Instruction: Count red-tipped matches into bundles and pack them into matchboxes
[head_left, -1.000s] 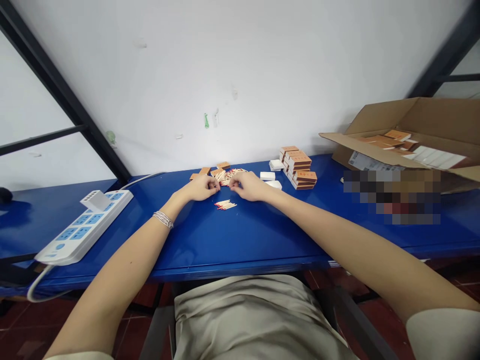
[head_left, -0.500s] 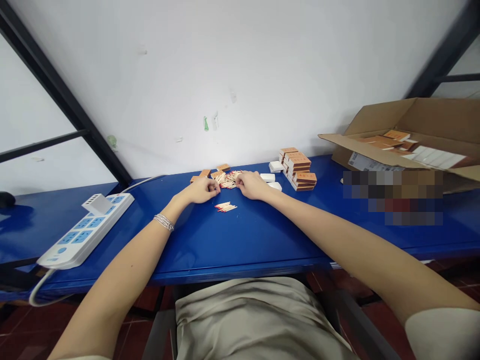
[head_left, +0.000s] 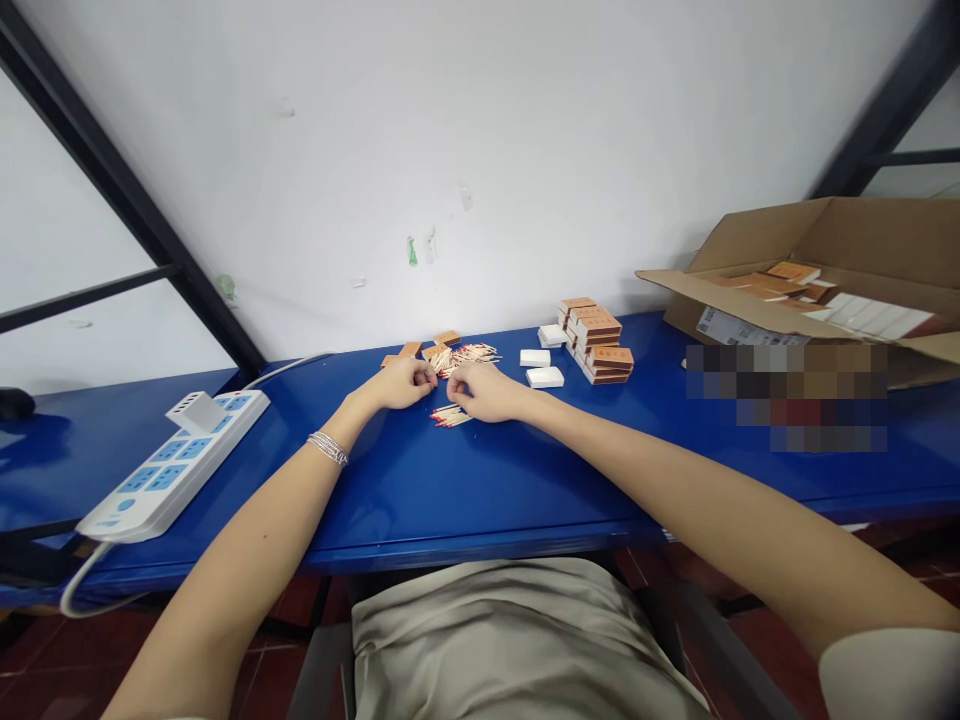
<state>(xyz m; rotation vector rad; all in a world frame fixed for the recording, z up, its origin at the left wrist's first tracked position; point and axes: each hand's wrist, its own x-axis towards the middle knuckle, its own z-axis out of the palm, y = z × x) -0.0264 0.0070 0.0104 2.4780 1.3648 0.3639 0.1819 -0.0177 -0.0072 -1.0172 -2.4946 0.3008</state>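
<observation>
My left hand (head_left: 409,383) rests on the blue table with fingers curled together, at the left edge of a loose pile of red-tipped matches (head_left: 477,354). Anything in those fingers is too small to make out. My right hand (head_left: 486,391) is pinched closed just above a smaller bunch of matches (head_left: 450,418) lying in front of the pile; its fingertips hide what they may hold. Behind the left hand lie several brown matchboxes (head_left: 446,338). To the right of my right hand are white matchbox trays (head_left: 544,377).
Stacked matchboxes (head_left: 596,335) stand right of the trays. An open cardboard box (head_left: 757,225) holding more matchboxes is at the far right. On the left lies a white power strip (head_left: 217,440) with a plugged-in adapter (head_left: 196,410). A wall (head_left: 465,200) rises behind the blue table (head_left: 420,490).
My right hand has moved left and toward me, from the large pile to the small bunch of matches, uncovering the white trays. My left hand has barely moved.
</observation>
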